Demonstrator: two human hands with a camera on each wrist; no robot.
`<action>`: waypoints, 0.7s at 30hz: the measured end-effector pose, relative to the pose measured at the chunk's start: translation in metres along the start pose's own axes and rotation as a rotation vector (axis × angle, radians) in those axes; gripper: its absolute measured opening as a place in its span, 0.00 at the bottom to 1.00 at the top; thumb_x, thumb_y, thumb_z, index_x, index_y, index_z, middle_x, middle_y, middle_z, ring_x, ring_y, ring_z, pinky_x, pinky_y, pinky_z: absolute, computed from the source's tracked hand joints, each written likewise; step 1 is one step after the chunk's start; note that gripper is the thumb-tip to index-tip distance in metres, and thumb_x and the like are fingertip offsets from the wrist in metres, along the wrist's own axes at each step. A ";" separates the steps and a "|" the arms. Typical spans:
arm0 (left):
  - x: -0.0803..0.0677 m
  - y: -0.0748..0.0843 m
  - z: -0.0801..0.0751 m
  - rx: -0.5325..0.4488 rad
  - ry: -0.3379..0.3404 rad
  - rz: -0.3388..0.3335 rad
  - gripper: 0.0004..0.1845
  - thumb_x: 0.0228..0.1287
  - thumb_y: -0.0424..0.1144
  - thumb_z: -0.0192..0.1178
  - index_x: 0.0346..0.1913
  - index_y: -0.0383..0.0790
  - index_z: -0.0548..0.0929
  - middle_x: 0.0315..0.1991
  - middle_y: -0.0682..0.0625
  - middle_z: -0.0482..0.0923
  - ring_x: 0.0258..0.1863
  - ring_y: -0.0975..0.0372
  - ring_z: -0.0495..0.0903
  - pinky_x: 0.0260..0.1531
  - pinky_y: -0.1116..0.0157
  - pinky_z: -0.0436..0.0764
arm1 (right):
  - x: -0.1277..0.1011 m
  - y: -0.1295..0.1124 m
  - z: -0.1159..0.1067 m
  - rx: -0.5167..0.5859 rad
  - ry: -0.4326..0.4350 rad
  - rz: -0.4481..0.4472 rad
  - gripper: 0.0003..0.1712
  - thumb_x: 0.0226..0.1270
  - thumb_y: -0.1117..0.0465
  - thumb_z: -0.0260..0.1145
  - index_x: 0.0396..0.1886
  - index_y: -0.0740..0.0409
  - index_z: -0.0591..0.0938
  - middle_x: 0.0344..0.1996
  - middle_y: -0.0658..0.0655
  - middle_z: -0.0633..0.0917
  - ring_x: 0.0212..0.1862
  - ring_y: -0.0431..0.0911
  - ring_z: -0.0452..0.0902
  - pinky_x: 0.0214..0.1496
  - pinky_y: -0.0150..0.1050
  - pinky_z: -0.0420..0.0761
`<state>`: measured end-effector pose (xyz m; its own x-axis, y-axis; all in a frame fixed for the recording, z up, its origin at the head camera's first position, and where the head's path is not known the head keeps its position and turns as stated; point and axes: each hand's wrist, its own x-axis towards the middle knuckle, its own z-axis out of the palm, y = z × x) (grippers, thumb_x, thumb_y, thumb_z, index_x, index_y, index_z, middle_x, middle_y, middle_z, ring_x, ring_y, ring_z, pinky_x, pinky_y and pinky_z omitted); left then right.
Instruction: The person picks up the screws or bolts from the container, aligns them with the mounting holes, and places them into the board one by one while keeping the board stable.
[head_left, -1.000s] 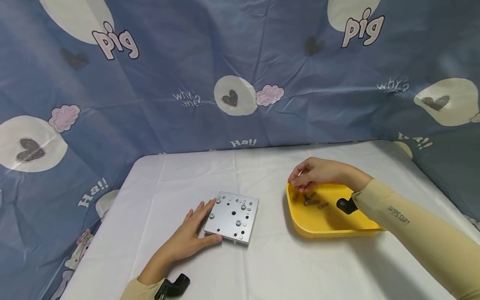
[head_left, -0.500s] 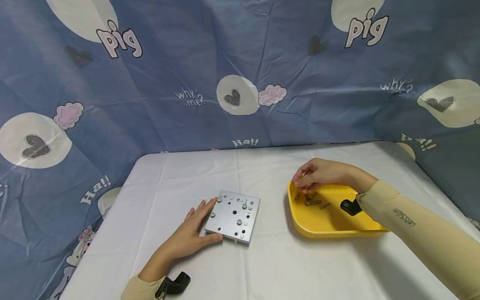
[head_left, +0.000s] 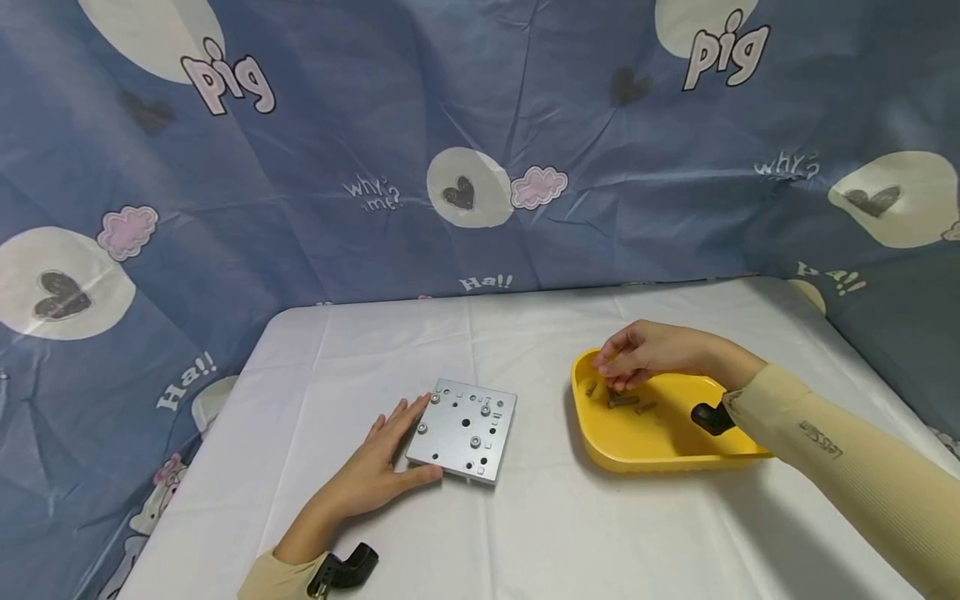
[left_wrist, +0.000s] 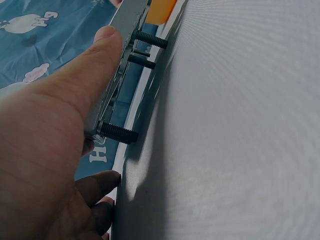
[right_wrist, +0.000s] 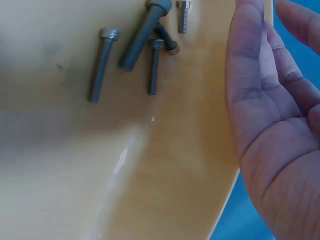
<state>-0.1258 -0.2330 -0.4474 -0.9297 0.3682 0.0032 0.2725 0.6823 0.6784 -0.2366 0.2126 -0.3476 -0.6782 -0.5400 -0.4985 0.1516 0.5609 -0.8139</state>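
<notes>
My left hand (head_left: pixel 378 475) lies at a square silver metal plate (head_left: pixel 457 446), fingers nearly straight along its left edge and thumb touching its front edge. Several socket-head screws sit in the plate's holes; in the left wrist view, screw shanks (left_wrist: pixel 117 133) stick out below it, beyond my thumb (left_wrist: pixel 102 55). My right hand (head_left: pixel 660 348) is over the back left part of a yellow tray (head_left: pixel 693 433), fingertips close together. Whether they hold anything is hidden. Loose screws of several sizes lie in the tray, among them a thick dark bolt (right_wrist: pixel 145 37) and a slimmer screw (right_wrist: pixel 102 65).
A white cloth (head_left: pixel 390 342) covers the table. Behind it hangs a blue printed curtain (head_left: pixel 315 167). The tray stands to the right of the plate, with a strip of white cloth between them. A small camera (head_left: pixel 712 418) is strapped at my right wrist.
My right hand has shifted slightly to the right over the tray, so the tray's back left corner now shows. The left hand and the plate keep their places.
</notes>
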 end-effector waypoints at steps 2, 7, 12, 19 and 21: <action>0.000 0.000 0.000 0.000 0.000 -0.001 0.56 0.62 0.60 0.76 0.87 0.59 0.56 0.87 0.45 0.57 0.88 0.42 0.49 0.87 0.35 0.39 | -0.001 0.003 0.000 0.001 -0.002 0.006 0.19 0.78 0.62 0.68 0.59 0.73 0.81 0.40 0.54 0.89 0.41 0.42 0.84 0.49 0.34 0.90; 0.001 0.000 0.001 0.002 0.001 0.002 0.56 0.62 0.60 0.77 0.87 0.59 0.56 0.87 0.45 0.58 0.88 0.42 0.49 0.87 0.35 0.39 | -0.004 0.010 0.000 -0.019 -0.010 0.021 0.20 0.79 0.60 0.68 0.59 0.71 0.82 0.39 0.53 0.89 0.41 0.42 0.84 0.49 0.34 0.90; 0.001 0.000 0.000 0.004 0.002 0.009 0.56 0.62 0.59 0.77 0.87 0.58 0.57 0.87 0.45 0.58 0.88 0.42 0.50 0.86 0.35 0.40 | -0.006 0.019 0.000 -0.007 -0.050 0.058 0.19 0.79 0.60 0.68 0.59 0.70 0.81 0.40 0.53 0.89 0.40 0.41 0.84 0.47 0.33 0.89; 0.000 0.001 0.000 -0.002 0.005 0.014 0.56 0.62 0.59 0.77 0.87 0.57 0.57 0.86 0.44 0.58 0.88 0.41 0.50 0.86 0.34 0.40 | -0.010 0.027 0.001 0.019 -0.069 0.114 0.18 0.79 0.59 0.68 0.58 0.69 0.82 0.39 0.56 0.89 0.39 0.42 0.85 0.45 0.32 0.90; 0.000 0.001 0.000 -0.006 0.003 0.011 0.56 0.62 0.59 0.77 0.87 0.57 0.57 0.86 0.44 0.58 0.88 0.41 0.50 0.86 0.34 0.40 | -0.011 0.028 0.000 0.019 -0.074 0.125 0.18 0.80 0.58 0.68 0.58 0.68 0.82 0.38 0.56 0.90 0.40 0.42 0.86 0.46 0.32 0.91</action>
<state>-0.1256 -0.2323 -0.4467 -0.9273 0.3740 0.0128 0.2813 0.6741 0.6829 -0.2246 0.2342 -0.3652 -0.5985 -0.5117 -0.6165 0.2459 0.6151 -0.7492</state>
